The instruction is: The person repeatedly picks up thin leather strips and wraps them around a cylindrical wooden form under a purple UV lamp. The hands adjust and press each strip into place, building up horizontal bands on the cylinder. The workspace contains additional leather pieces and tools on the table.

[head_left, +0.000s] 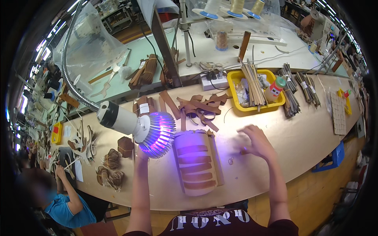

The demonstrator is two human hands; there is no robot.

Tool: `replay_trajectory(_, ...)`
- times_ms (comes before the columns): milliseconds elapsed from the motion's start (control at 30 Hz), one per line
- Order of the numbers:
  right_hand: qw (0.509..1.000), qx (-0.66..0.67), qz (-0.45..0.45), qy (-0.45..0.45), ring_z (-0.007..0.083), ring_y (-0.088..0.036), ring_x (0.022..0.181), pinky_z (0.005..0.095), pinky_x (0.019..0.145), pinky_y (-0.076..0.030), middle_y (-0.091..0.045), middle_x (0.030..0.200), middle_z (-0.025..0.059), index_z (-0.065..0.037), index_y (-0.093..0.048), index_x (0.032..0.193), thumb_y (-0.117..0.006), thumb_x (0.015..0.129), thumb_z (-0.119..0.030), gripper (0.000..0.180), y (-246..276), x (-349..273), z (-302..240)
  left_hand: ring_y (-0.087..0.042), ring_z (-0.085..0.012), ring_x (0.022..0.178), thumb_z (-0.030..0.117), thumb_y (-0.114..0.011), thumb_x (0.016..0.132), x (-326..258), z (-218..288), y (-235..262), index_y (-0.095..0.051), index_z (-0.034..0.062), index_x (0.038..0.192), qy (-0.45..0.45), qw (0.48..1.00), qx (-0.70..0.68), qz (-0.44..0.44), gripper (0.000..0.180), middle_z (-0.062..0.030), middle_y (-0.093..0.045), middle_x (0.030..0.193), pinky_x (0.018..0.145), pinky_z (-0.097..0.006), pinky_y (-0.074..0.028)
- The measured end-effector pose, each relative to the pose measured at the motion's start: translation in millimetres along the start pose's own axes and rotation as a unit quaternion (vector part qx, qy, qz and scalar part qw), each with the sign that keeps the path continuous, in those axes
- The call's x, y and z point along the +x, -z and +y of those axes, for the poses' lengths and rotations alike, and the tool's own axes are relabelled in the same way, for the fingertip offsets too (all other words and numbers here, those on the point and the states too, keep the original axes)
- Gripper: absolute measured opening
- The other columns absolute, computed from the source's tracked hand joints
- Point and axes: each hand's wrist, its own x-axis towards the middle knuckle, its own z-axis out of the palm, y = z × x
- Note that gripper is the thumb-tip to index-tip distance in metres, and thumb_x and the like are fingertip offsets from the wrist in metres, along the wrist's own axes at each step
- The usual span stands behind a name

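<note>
Item: pale wooden board carrying five brown leather strips laid crosswise, near the front edge of the long workbench, directly before the person. It sat under the violet-lit gooseneck lamp, probably so the light fell on the strips.

Right hand: rested on the bench just right of the board, fingers curled downward, blurred; whether it pinched anything could not be told. A small curled scrap lay between hand and board.

Left hand: hidden behind the lamp head, left of the board; its grip could not be told.

Surroundings: loose leather strips heaped beyond the board; a yellow tray of sticks and a small bottle far right; bundled strips beside it; thread cones at the far edge; folded leather pieces to the left.

Obstruction: the lamp head overhung the board's left edge. A co-worker in blue sat at the near left.
</note>
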Motion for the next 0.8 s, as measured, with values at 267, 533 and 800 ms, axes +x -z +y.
replay_trajectory(267, 0.997, -0.041, -0.014, -0.06, 0.0246, -0.056, 0.096, 0.0377, 0.087, -0.04, -0.059, 0.096, 0.0077, -0.011, -0.066, 0.093, -0.074, 0.075, -0.026, 0.024, -8, -53, 22, -0.054, -0.0353, 0.117, 0.037, -0.067, 0.084, 88, -11, -53, -0.049, -0.0013, 0.128, -0.075, 0.82, 0.565, -0.049, 0.061, -0.0246, -0.058, 0.121, 0.101, -0.04, -0.041)
replay_trajectory(533, 0.999, -0.017, -0.029, -0.029, 0.023, -0.057, 0.091, 0.0365, 0.088, -0.036, -0.06, 0.089, 0.0048, -0.013, -0.066, 0.092, -0.074, 0.075, -0.033, 0.028, -12, -21, 14, -0.055, -0.0378, 0.111, 0.032, -0.067, 0.082, 111, -39, -41, -0.048, 0.0014, 0.128, -0.103, 0.83, 0.547, -0.036, 0.058, -0.0237, -0.058, 0.117, 0.097, -0.043, -0.041)
replay_trajectory(800, 0.997, -0.018, -0.043, -0.06, 0.0259, -0.056, 0.09, 0.0364, 0.082, -0.04, -0.059, 0.087, 0.0061, -0.012, -0.066, 0.093, -0.076, 0.073, -0.032, 0.029, -12, -45, 24, -0.058, -0.0279, 0.102, 0.022, -0.063, 0.085, 129, -41, -28, -0.046, 0.0027, 0.13, -0.041, 0.842, 0.536, -0.039, 0.052, -0.0193, -0.059, 0.114, 0.092, -0.037, -0.044)
